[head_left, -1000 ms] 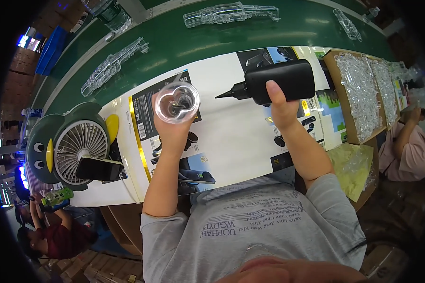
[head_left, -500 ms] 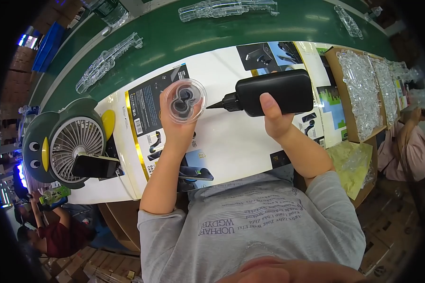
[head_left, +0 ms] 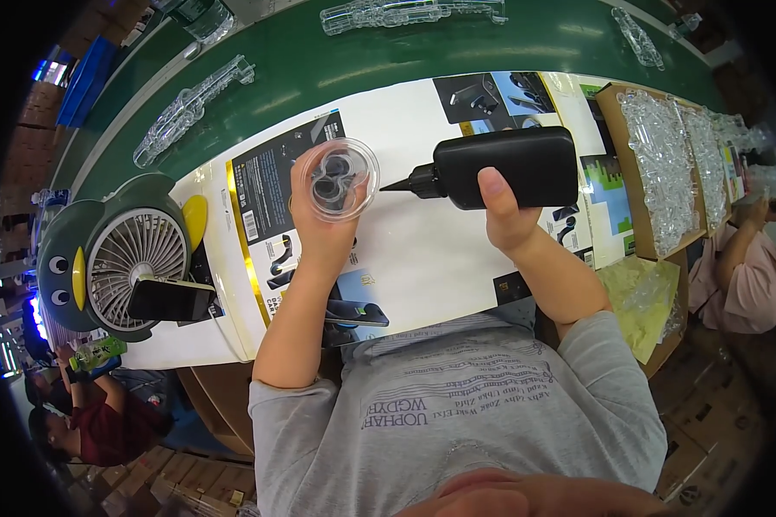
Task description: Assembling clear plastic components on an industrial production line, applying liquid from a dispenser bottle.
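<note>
My left hand [head_left: 326, 241] is closed round a clear round plastic part [head_left: 364, 159], held up above the table with its rim facing me. Rounded, dark-looking openings show inside it; their detail is hard to make out. In my right hand [head_left: 513, 220] lies a black squeeze bottle [head_left: 543, 164], tipped on its side, the thumb across its body and the other fingers hidden behind. Its thin pointed nozzle [head_left: 397, 185] points left and ends close to the rim of the clear part; whether they touch I cannot tell.
Printed packaging sheets cover the white worktop [head_left: 414, 258]. A green fan [head_left: 65, 267] with a phone [head_left: 172, 300] before it stands left; another phone [head_left: 356, 314] lies near me. Long clear plastic assemblies [head_left: 194, 110] lie on the green surface. A carton of clear parts [head_left: 660, 172] stands right.
The bottle has shifted slightly right. The clear part has tilted a little in my left hand, so its inner openings look different.
</note>
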Demonstrator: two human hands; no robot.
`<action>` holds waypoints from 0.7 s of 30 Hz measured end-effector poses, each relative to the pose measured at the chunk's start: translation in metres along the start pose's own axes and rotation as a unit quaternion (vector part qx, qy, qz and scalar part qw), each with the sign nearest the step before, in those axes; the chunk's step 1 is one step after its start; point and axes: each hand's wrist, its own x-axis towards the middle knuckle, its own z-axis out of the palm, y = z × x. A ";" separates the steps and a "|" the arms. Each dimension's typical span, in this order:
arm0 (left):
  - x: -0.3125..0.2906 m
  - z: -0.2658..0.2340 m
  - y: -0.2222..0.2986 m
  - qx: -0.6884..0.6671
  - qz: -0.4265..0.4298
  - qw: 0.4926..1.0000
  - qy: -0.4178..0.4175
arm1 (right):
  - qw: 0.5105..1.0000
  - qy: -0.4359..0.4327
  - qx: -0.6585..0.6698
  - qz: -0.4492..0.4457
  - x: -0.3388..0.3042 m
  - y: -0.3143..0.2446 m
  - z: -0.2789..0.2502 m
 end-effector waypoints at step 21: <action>0.002 -0.004 0.002 0.018 -0.003 1.000 0.024 | 0.997 0.017 -0.063 -0.049 0.017 0.003 0.000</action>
